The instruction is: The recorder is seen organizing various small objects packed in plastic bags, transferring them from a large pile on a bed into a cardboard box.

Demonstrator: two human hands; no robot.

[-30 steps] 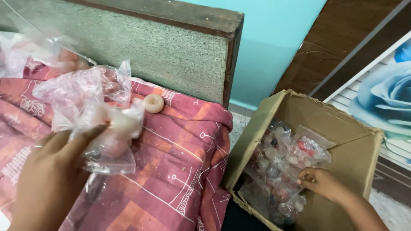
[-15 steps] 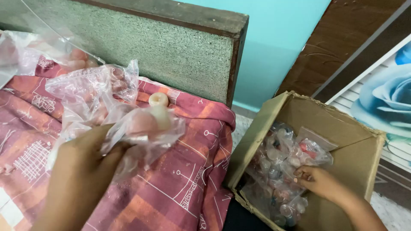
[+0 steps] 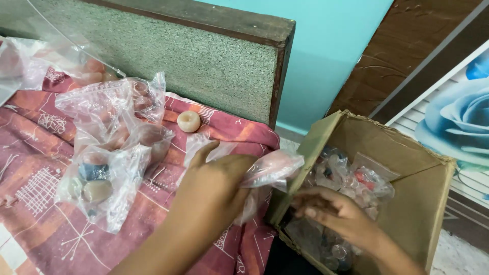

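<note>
Holding clear bag (image 3: 270, 170) w/ left hand (image 3: 216, 186) by brown carton (image 3: 417, 203).

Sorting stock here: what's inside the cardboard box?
The cardboard box holds clear plastic bags of small round items. The right hand covers some; the bottom is hidden.

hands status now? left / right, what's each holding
Left hand: closed on a clear plastic bag at the cardboard box edge.
Right hand: inside the box, on the bagged items; grip cannot be told.
</note>
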